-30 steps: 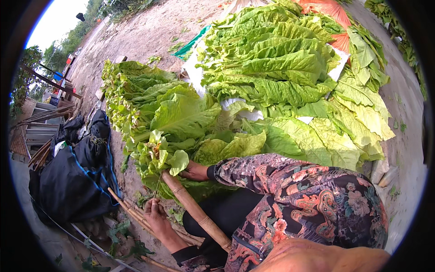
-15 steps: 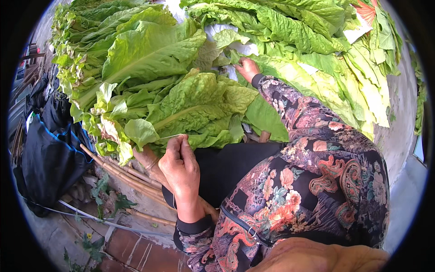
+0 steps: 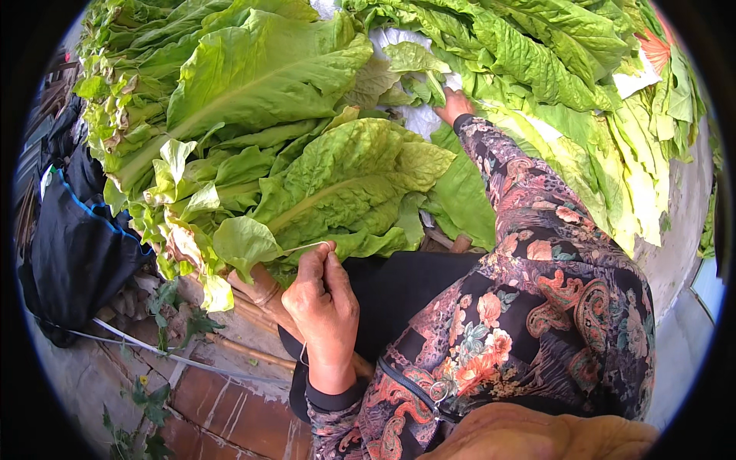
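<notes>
Lower centre: my left hand [image 3: 326,299] pinches the string [image 3: 304,248], presumably keeping it taut from the leaf bunch [image 3: 330,188] at left, above the pole [image 3: 264,293]. Upper centre: my right hand [image 3: 455,107] reaches a small leaf [image 3: 431,87]; fingertips hidden, grip cannot be told.

broad yellow-green crinkled leaves [image 3: 353,178] were veined paler, the long-sleeved black cloth jacket [image 3: 521,314] bore coral floral and paisley patterns, the slumped black fabric sheet [image 3: 75,241] was edged bright blue, flat reddish-brown tiles [image 3: 230,402] were streaked white
</notes>
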The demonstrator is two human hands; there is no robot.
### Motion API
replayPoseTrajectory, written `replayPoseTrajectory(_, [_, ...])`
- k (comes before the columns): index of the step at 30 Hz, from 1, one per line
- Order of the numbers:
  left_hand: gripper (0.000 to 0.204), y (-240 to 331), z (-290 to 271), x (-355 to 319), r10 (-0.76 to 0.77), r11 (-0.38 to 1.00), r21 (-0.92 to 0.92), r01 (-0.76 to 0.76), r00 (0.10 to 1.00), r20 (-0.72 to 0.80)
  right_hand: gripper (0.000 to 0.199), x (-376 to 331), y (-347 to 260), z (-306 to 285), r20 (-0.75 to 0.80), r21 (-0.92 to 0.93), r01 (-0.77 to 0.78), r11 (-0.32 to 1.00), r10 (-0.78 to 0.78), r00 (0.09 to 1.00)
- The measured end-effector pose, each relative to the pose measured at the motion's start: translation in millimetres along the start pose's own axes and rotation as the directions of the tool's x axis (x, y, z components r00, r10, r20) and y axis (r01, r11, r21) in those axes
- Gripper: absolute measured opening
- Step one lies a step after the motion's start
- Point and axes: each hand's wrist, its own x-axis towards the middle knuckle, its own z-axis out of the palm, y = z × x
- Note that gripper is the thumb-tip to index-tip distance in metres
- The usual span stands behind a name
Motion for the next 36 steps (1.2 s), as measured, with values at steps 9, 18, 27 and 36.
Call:
replayPoseTrajectory(9, [0.007, 2.7, -9.0, -20.0, 0.145, 0.989, 0.016, -0.144, 0.988, -0.062, 0.029, -63.6, 43.4, -69.6, -0.166, 0.155, 0.208, 0.966, -0.181, 0.969])
replayPoseTrajectory(18, [0.006, 4.5, -45.9, -102.9, 0.322, 0.932, -0.06, -0.358, 0.89, -0.322, 0.068, -249.7, -79.2, -203.5, 0.339, 0.496, 0.662, 0.562, -0.827, 0.449])
replayPoseTrajectory(27, [0.013, -64.0, -134.5, -210.8, 0.073, 0.992, 0.109, -0.055, 0.984, -0.162, 0.037, -326.9, -255.4, -114.7, 0.181, 0.454, 0.89, 0.033, -0.982, -0.056])
replayPoseTrajectory(36, [0.023, -269.3, -152.1, -78.6, -0.166, 0.929, -0.327, 0.175, 0.985, 0.053, 0.043, -341.9, -292.0, -124.4, 0.135, 0.869, 0.479, 0.12, -0.991, 0.004])
